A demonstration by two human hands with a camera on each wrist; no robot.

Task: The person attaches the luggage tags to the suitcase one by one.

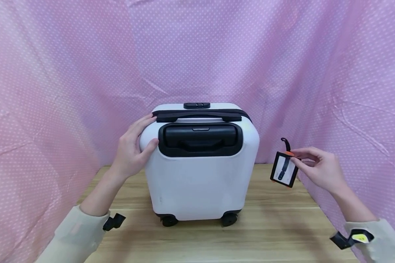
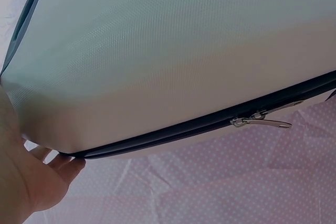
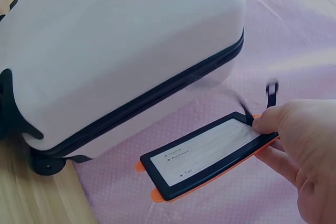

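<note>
From where I am standing, the left hand [image 1: 130, 149] is lying spread over the upper corner of the white suitcase [image 1: 200, 186], presumably steadying it. The suitcase is standing upright on its wheels [image 1: 229, 219] upon the tabletop [image 1: 200, 241], its carry handle [image 1: 199, 115] facing upward, apparently for easy reach. Farther right, well apart from the suitcase, the right hand [image 1: 324, 170] is pinching the luggage tag [image 1: 285, 171] near its strap [image 1: 287, 145], apparently leaving the card [image 3: 199, 156] unobstructed by the fingers.
</note>
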